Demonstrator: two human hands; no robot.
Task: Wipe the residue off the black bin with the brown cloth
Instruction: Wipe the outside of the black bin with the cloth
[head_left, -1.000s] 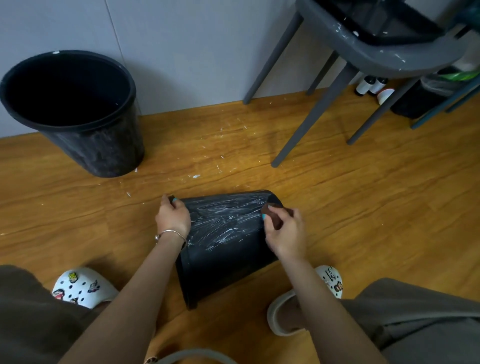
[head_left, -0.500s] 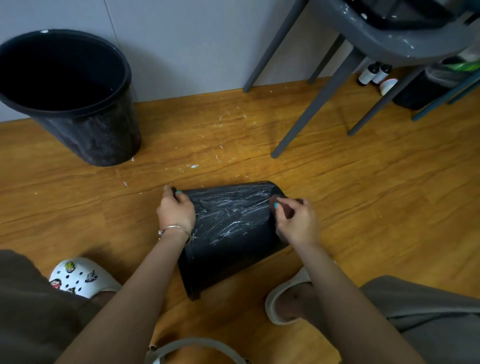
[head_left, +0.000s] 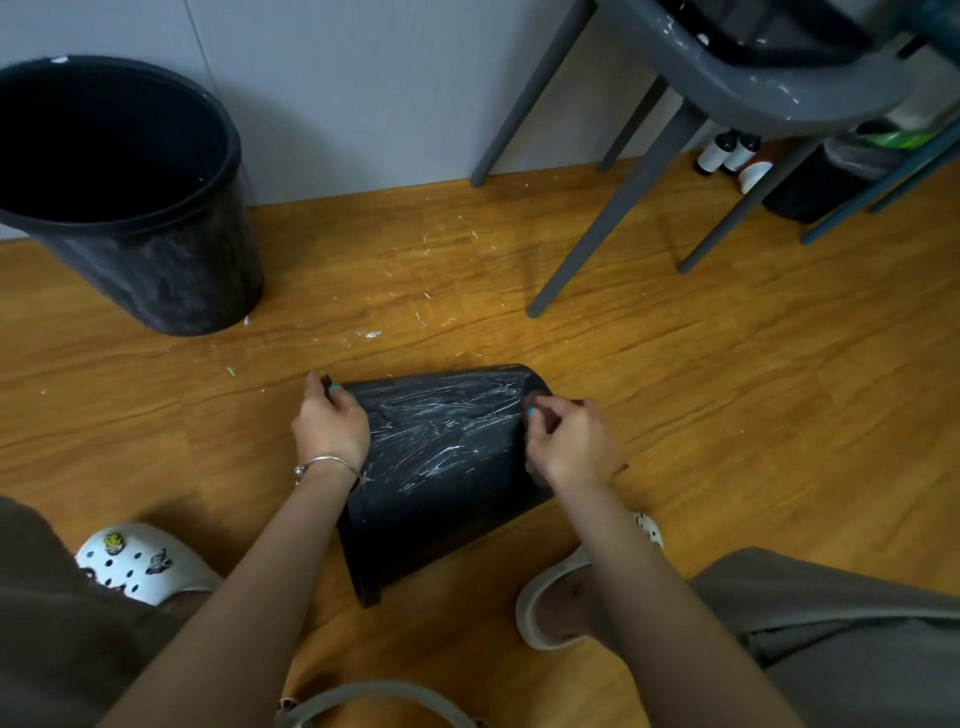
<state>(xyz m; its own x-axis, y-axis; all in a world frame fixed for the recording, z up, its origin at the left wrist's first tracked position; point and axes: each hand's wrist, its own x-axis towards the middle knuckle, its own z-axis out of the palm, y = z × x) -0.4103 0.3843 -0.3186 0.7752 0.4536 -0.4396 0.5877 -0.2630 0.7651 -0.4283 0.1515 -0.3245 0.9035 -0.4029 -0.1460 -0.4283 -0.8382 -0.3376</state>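
A black bin (head_left: 441, 467) lies on its side on the wooden floor (head_left: 727, 415), between the person's two hands, its upper wall streaked with white residue (head_left: 447, 431). The smeared patch sits in the span between the two sets of fingers, nearer the far end of the bin than the rim end by the feet.

The left hand (head_left: 330, 423) rests on the bin's left flank. Its fingers curl over the edge of the wall, thumb on top, gripping the bin; the residue begins just to the right of the thumb tip.

The right hand (head_left: 569, 441) is at the bin's right flank, fingers bent and bunched together. Under the fingertips, against the bin's wall, a small dark reddish-brown patch shows, which seems to be the brown cloth (head_left: 534, 402), though most of it is hidden by the hand and I cannot tell its shape. The fingers pinch it, and it touches the bin just right of the streaked area.

Beyond the left hand's fingertips, well apart, a second black bin (head_left: 156, 270) stands upright against the wall. Beyond the right hand, a grey chair (head_left: 727, 88) stands on the floor, with white flecks scattered on the boards between it and the bins. White clogs (head_left: 140, 561) sit on the floor nearer the person than both wrists.
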